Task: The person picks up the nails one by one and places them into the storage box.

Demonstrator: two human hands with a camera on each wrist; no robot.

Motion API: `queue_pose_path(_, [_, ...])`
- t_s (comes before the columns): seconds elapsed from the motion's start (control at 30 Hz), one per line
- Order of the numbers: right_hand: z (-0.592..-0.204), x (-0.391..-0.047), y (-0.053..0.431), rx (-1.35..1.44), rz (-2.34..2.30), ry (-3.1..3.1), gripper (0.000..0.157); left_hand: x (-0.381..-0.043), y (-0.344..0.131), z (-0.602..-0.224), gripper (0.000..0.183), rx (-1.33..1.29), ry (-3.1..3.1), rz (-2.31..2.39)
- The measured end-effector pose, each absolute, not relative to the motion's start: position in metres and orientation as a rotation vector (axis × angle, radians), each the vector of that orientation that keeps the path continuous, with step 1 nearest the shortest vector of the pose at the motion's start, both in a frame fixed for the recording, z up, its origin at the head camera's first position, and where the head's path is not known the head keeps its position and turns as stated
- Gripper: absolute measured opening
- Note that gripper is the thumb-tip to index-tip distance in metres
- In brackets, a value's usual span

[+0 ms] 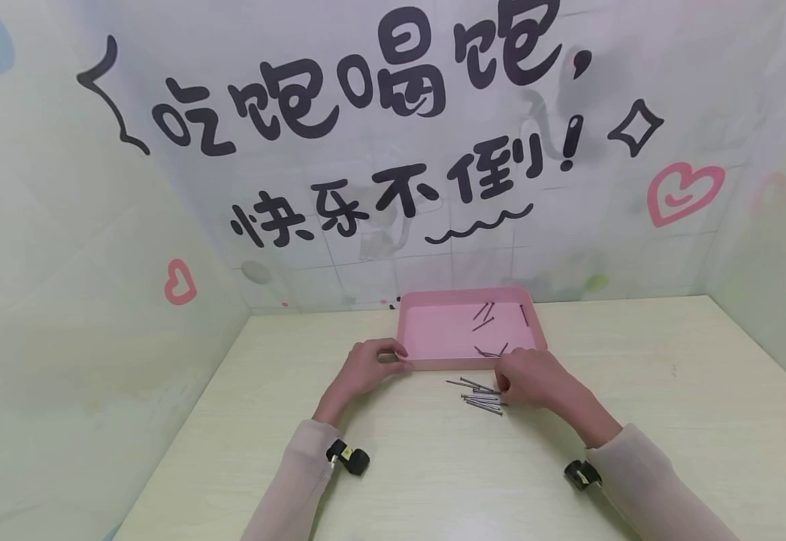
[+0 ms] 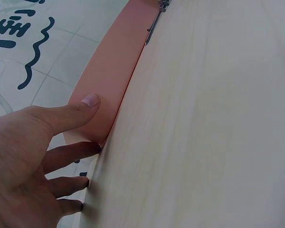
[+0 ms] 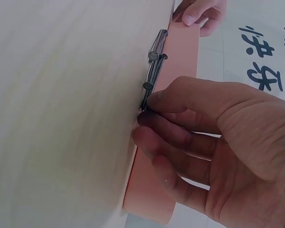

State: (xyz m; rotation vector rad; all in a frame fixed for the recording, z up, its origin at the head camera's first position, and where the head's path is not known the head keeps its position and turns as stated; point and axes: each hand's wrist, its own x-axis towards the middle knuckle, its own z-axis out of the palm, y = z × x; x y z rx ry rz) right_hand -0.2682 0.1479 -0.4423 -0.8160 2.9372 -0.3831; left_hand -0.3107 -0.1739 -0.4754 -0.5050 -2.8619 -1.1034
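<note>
Nail pile [image 1: 481, 397] on table [image 1: 420, 466], just before pink tray [image 1: 447, 364]. Right hand [image 1: 527, 376]: grip pinching nail end. Left hand [image 1: 364, 367]: grip clamped on tray's near left corner. Head view shows nails inside tray; 2 wrist views, only outer walls. Lettered backdrop [image 1: 339, 289] behind.

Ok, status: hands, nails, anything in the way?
Left hand touching pink tray, near left corner. Right hand at loose nails on table, firm grip unclear. More nails inside tray. Only tray's front wall stands between.
</note>
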Motion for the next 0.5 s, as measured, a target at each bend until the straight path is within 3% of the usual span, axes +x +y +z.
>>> queue_pose_path(0.5, [-0.4437,-0.2697,0.1487,-0.832,-0.351,2.970,0.022,-0.3112,-0.1738,-0.4750,0.014,-0.496,-2.867,-1.115])
